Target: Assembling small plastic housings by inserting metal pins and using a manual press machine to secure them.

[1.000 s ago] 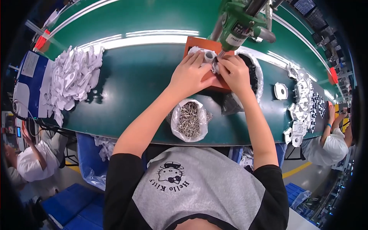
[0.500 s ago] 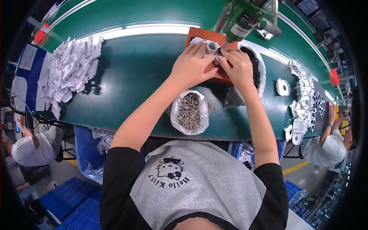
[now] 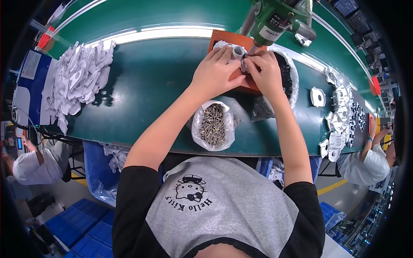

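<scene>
Far out in the middle of the bench, a white plastic part (image 3: 238, 52) with a round tube on it lies on an orange-red base (image 3: 218, 37). My left hand (image 3: 215, 75) is closed over the part's left side, thumb stretched toward the tube's near side. My right hand (image 3: 266, 71) is at its right side with thumb and fingertips pinched together; whatever is between them is too small to make out. The tip of a green machine head (image 3: 273, 21) comes down just above the right fingertips.
A bag of screws (image 3: 213, 124) stands between my forearms. Beside my right hand is a clear bag (image 3: 294, 77) of black parts. White parts (image 3: 81, 77) are heaped at the left; more white housings (image 3: 340, 112) line the right. Other people (image 3: 365, 165) sit at both sides.
My right hand has shifted slightly, its fingers drawn closer together beside the tube. The left hand keeps its place on the white plastic part.
</scene>
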The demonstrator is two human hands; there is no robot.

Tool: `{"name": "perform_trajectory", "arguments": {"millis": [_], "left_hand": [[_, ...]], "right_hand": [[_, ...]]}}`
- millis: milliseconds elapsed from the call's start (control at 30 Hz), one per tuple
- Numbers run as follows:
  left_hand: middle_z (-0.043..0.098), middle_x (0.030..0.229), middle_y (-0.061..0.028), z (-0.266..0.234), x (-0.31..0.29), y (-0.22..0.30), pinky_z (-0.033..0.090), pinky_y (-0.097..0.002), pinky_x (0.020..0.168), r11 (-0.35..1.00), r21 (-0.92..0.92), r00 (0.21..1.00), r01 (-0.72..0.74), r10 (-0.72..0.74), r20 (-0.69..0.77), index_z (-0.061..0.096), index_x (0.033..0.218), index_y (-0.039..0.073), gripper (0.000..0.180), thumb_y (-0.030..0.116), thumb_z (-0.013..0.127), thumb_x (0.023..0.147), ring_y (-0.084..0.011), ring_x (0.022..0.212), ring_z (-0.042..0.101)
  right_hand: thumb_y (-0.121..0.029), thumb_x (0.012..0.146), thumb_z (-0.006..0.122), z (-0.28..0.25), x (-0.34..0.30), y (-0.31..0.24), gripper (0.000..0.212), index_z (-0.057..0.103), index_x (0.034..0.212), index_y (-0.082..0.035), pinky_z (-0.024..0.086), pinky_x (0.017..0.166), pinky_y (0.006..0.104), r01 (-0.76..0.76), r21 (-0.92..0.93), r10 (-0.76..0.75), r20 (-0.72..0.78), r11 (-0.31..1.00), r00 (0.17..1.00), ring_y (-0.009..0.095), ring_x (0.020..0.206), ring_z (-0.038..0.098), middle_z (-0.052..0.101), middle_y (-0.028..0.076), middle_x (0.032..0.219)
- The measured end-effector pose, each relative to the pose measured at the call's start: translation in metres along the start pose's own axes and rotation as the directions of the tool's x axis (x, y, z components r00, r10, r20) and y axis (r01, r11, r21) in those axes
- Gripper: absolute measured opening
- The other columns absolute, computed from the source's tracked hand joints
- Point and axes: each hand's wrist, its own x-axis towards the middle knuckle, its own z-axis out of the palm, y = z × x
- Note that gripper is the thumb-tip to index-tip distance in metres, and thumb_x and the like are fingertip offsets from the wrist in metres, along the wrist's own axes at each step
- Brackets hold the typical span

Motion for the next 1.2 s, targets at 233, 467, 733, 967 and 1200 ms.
{"name": "perform_trajectory", "arguments": {"millis": [233, 467, 733, 967, 1200], "left_hand": [[0.058, 0.116, -0.024, 0.0, -0.001, -0.001, 0.041, -0.0436, 0.101, 1.0, -0.006, 1.0, -0.008, 0.008, -0.029, 0.064, 0.094, 0.007, 0.033, 0.034, 0.069, 0.075, -0.0355, 0.113, 0.056], [0.057, 0.12, -0.0175, 0.001, -0.002, -0.002, 0.042, -0.0441, 0.099, 1.0, -0.004, 1.0, 0.005, -0.005, -0.011, 0.064, 0.096, 0.01, 0.033, 0.035, 0.07, 0.076, -0.034, 0.114, 0.054], [0.058, 0.117, -0.0162, 0.001, -0.002, 0.001, 0.042, -0.0439, 0.099, 1.0, 0.013, 1.0, 0.017, -0.017, -0.026, 0.064, 0.096, 0.01, 0.032, 0.035, 0.069, 0.077, -0.0332, 0.114, 0.054], [0.058, 0.117, -0.0161, 0.001, -0.001, 0.0, 0.041, -0.044, 0.1, 1.0, 0.003, 1.0, 0.014, -0.014, -0.024, 0.063, 0.096, 0.01, 0.032, 0.035, 0.069, 0.077, -0.0328, 0.115, 0.054], [0.059, 0.117, -0.0154, 0.001, -0.003, -0.002, 0.04, -0.0447, 0.101, 1.0, 0.004, 1.0, 0.017, -0.017, -0.016, 0.063, 0.096, 0.01, 0.033, 0.035, 0.07, 0.076, -0.0324, 0.116, 0.053]], "right_hand": [[-0.013, 0.076, 0.069, -0.03, -0.028, -0.051, 0.018, 0.068, 0.093, -0.007, 0.041, 0.083, 0.0401, -0.018, -0.045, 0.018, 0.002, 0.999, 1.0, 0.029, 0.094, 0.055, 0.062, 0.01, 0.097], [-0.01, 0.067, 0.074, -0.031, -0.083, -0.121, 0.02, 0.065, 0.084, -0.006, 0.042, 0.073, 0.0351, 0.109, 0.305, -0.25, 0.474, 0.946, 0.844, 0.024, 0.081, 0.054, 0.058, 0.005, 0.081], [-0.01, 0.07, 0.071, -0.033, -0.084, -0.116, 0.017, 0.065, 0.086, -0.006, 0.042, 0.075, 0.0349, 0.1, 0.326, -0.261, 0.498, 0.94, 0.827, 0.023, 0.082, 0.053, 0.058, 0.004, 0.084], [-0.004, 0.073, 0.068, -0.032, -0.085, -0.116, 0.014, 0.065, 0.087, -0.005, 0.044, 0.077, 0.0367, 0.076, 0.319, -0.245, 0.532, 0.945, 0.811, 0.026, 0.082, 0.054, 0.057, 0.006, 0.084], [-0.004, 0.078, 0.067, -0.046, -0.055, -0.096, 0.013, 0.069, 0.09, -0.003, 0.051, 0.072, 0.0321, -0.28, 0.522, -0.007, 0.48, 0.806, 0.877, 0.024, 0.082, 0.063, 0.065, 0.009, 0.088]]}}
